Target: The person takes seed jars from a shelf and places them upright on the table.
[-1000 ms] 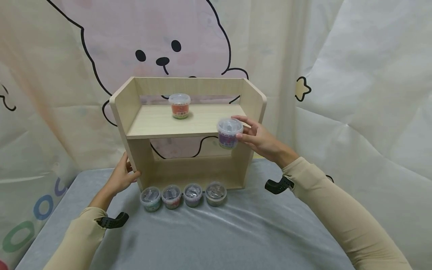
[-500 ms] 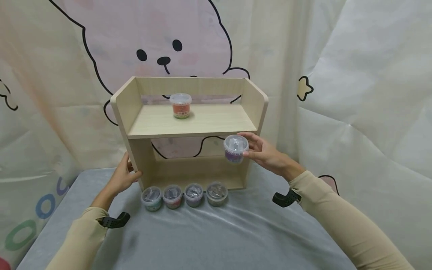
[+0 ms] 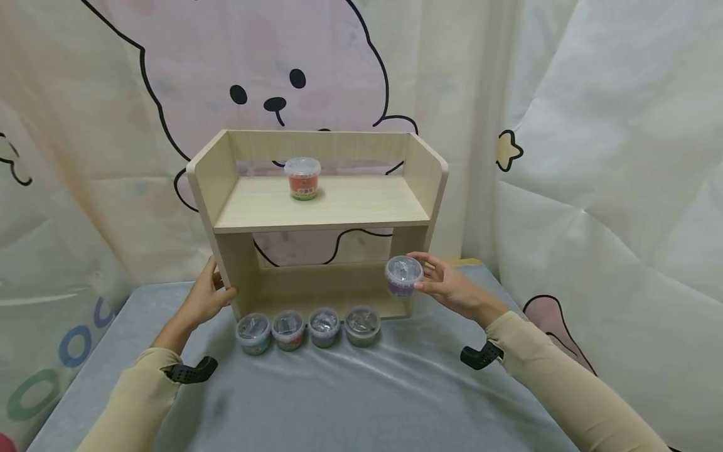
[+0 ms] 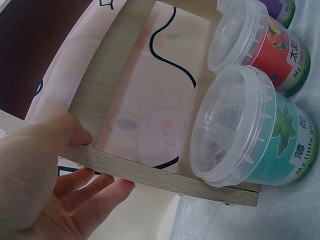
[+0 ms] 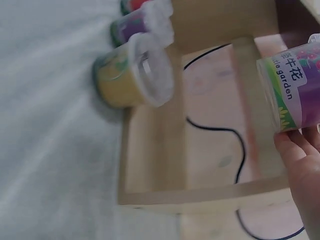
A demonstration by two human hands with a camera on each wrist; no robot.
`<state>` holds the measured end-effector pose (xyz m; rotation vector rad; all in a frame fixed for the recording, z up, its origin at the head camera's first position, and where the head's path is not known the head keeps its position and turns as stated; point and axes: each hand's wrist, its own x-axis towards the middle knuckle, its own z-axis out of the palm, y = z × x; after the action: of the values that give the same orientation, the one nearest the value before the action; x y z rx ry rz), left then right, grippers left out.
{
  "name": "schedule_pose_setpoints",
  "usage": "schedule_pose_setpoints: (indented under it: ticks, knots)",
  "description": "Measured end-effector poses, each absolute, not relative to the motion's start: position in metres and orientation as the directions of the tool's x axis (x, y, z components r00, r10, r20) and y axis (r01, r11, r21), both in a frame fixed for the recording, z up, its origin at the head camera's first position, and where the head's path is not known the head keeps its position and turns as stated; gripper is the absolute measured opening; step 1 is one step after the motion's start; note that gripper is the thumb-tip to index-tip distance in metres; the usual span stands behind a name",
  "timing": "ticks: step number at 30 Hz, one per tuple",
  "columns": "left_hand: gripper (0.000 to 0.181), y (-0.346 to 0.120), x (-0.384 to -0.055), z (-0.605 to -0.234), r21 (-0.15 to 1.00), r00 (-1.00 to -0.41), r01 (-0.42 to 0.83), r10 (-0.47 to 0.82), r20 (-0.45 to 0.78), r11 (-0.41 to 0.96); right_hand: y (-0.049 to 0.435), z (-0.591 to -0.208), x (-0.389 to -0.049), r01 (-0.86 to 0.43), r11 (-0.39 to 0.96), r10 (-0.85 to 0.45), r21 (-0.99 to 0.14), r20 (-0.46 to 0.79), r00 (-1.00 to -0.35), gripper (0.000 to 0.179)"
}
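Observation:
My right hand [image 3: 454,292] grips a small plastic tub [image 3: 403,276] with a clear lid and a purple label, held in the air before the lower right part of a pale wooden two-tier shelf [image 3: 322,216]. The right wrist view shows fingers against this tub [image 5: 295,85], which reads "little garden". At the shelf's lower left side panel, my left hand [image 3: 199,301] pinches the board, thumb [image 4: 75,131] on one face and fingers on the other. An orange-labelled tub [image 3: 303,179] stands on the upper tier.
Several lidded tubs stand in a row along the shelf's front foot: teal [image 3: 253,334], red [image 3: 289,330], purple [image 3: 324,327] and yellowish [image 3: 363,326]. A grey-blue cloth [image 3: 361,402] covers the table. Behind hangs a curtain [image 3: 452,94] with a bear print.
My right hand has lowered the purple-labelled tub from the upper tier's front edge, slightly to the right, to the lower tier's height. The left hand has stayed on the side panel.

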<state>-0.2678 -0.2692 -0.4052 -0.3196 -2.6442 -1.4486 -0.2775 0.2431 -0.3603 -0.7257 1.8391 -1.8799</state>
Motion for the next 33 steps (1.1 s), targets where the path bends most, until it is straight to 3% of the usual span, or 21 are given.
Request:
schedule_pose_setpoints:
  ticks: [12,33]
  knots:
    - [0.090,-0.266,-0.273,-0.406,0.822,-0.969,0.246,0.144,0.200,0.514,0.258,-0.426,-0.285,-0.007,-0.071,-0.598,-0.997,0.048,-0.800,0.057]
    - [0.091,-0.269,-0.271,-0.406,0.831,-0.971,0.239,0.132,0.199,0.502,0.255,-0.487,-0.291,0.057,-0.033,-0.605,-0.998,-0.025,-0.796,0.053]
